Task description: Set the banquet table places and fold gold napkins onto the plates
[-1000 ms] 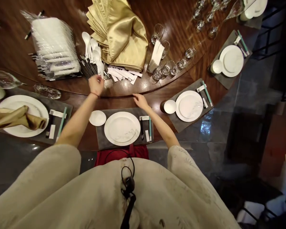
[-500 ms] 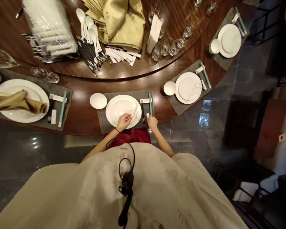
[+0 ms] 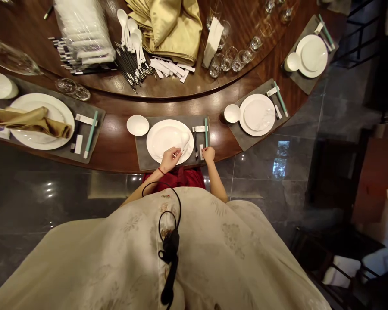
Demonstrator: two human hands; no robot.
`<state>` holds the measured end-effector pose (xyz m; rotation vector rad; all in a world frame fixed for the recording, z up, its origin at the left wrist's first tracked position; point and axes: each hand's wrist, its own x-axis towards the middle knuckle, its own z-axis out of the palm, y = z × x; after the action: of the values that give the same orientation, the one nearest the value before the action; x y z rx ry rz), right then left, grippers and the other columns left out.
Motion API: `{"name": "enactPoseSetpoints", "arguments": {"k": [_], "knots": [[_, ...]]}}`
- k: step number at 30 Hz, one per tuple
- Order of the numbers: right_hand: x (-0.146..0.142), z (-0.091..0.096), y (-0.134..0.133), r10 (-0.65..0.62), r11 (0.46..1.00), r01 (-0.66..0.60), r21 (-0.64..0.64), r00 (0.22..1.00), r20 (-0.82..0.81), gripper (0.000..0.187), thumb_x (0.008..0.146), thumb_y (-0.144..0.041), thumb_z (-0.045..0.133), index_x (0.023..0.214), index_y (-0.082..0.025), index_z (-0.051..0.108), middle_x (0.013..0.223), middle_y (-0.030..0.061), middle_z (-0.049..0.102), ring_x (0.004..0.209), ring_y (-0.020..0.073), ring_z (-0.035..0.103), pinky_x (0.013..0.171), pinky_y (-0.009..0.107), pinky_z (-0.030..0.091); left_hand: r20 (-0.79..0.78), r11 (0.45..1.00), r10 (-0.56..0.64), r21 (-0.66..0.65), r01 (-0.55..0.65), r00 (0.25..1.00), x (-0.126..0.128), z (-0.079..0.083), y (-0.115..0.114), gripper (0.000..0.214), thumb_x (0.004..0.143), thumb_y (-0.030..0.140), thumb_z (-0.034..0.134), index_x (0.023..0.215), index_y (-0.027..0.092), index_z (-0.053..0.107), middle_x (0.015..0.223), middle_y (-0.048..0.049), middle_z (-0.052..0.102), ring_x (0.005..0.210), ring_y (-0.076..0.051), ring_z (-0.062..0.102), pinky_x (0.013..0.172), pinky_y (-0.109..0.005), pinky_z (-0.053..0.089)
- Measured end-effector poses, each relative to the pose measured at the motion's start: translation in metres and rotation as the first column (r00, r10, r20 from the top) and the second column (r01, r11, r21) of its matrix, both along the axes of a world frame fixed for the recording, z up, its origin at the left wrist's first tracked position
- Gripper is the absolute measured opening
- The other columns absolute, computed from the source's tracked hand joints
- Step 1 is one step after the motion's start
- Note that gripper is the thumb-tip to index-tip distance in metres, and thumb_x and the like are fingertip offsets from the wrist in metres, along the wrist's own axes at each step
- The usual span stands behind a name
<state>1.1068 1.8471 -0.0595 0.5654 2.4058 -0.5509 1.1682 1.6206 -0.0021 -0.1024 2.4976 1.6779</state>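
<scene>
Head view: the left hand (image 3: pixel 170 159), with a red cord at the wrist, is at lower centre of the frame, its thumb and fingertips pinched together on a white porcelain spoon (image 3: pixel 184 139). The spoon lies across the right part of a white dinner plate (image 3: pixel 158 144). The plate sits on a dark grey place mat (image 3: pixel 142 151), with a small white dish (image 3: pixel 137 125) just to its left on the mat. The right hand (image 3: pixel 208 154) is at the mat's lower right corner, fingers drawn together, just beside a white paper slip (image 3: pixel 201 151); whether it grips anything cannot be told. Above that hand lie black chopsticks (image 3: pixel 195 145) and a teal-handled utensil (image 3: pixel 206 132). Similar settings occupy the left and right of the frame on the wooden table (image 3: pixel 116 155). Toward the top are a bagged white stack (image 3: pixel 84 30), loose white spoons (image 3: pixel 131 38), gold satin napkins (image 3: pixel 168 30) and drinking glasses (image 3: pixel 229 58).
</scene>
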Motion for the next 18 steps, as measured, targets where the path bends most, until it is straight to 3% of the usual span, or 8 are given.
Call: {"name": "enactPoseSetpoints", "arguments": {"k": [5,11,14,16,18], "knots": [[-0.008,-0.006,-0.002,-0.061,0.99,0.061,-0.128,0.998,0.001,0.023,0.094,-0.023,0.056,0.097,-0.012,0.076,0.079,0.0077,0.075,0.06,0.0107,0.068,0.066,0.017,0.05,0.044,1.0,-0.023,-0.004,0.023,0.999,0.004,0.002,-0.004,0.027,0.088,0.037,0.057,0.094,0.015,0.072,0.084,-0.0075,0.067,0.071,-0.014,0.059,0.058,-0.022,0.05],[-0.006,-0.001,-0.005,0.024,0.999,-0.028,-0.026,0.99,-0.138,0.022,0.089,-0.034,0.064,0.09,-0.015,0.075,0.089,0.0096,0.075,0.08,0.0154,0.069,0.073,0.02,0.049,0.179,0.994,0.023,0.103,-0.043,0.984,0.001,-0.023,0.004,0.031,0.085,0.039,0.061,0.097,0.012,0.072,0.084,-0.0084,0.07,0.069,-0.015,0.061,0.056,-0.023,0.051],[-0.002,0.007,-0.019,-0.011,0.969,-0.046,-0.241,0.973,-0.231,0.037,0.095,-0.044,0.051,0.09,-0.015,0.072,0.078,0.0048,0.071,0.07,0.0137,0.065,0.065,0.019,0.047,0.265,0.993,0.025,0.103,-0.054,0.964,-0.012,-0.042,0.026,0.03,0.085,0.035,0.062,0.095,0.01,0.073,0.08,-0.0087,0.071,0.063,-0.016,0.062,0.057,-0.027,0.053],[-0.001,0.011,-0.03,-0.048,0.911,-0.054,-0.409,0.971,-0.234,0.041,0.096,-0.047,0.047,0.09,-0.014,0.069,0.068,0.0007,0.066,0.058,0.0117,0.059,0.056,0.019,0.044,0.249,0.999,-0.019,0.038,0.01,0.968,-0.024,-0.052,0.041,0.023,0.084,0.029,0.062,0.093,0.011,0.074,0.082,-0.0093,0.073,0.066,-0.018,0.065,0.066,-0.03,0.055],[-0.003,0.014,-0.036,-0.076,0.892,-0.03,-0.452,0.974,-0.215,0.036,0.093,-0.045,0.05,0.092,-0.013,0.066,0.064,-0.0012,0.063,0.053,0.0112,0.055,0.053,0.018,0.042,0.211,0.994,-0.1,-0.019,0.106,0.972,-0.036,-0.058,0.052,0.019,0.085,0.024,0.061,0.092,0.013,0.074,0.086,-0.0092,0.074,0.072,-0.019,0.068,0.073,-0.03,0.055]]}}
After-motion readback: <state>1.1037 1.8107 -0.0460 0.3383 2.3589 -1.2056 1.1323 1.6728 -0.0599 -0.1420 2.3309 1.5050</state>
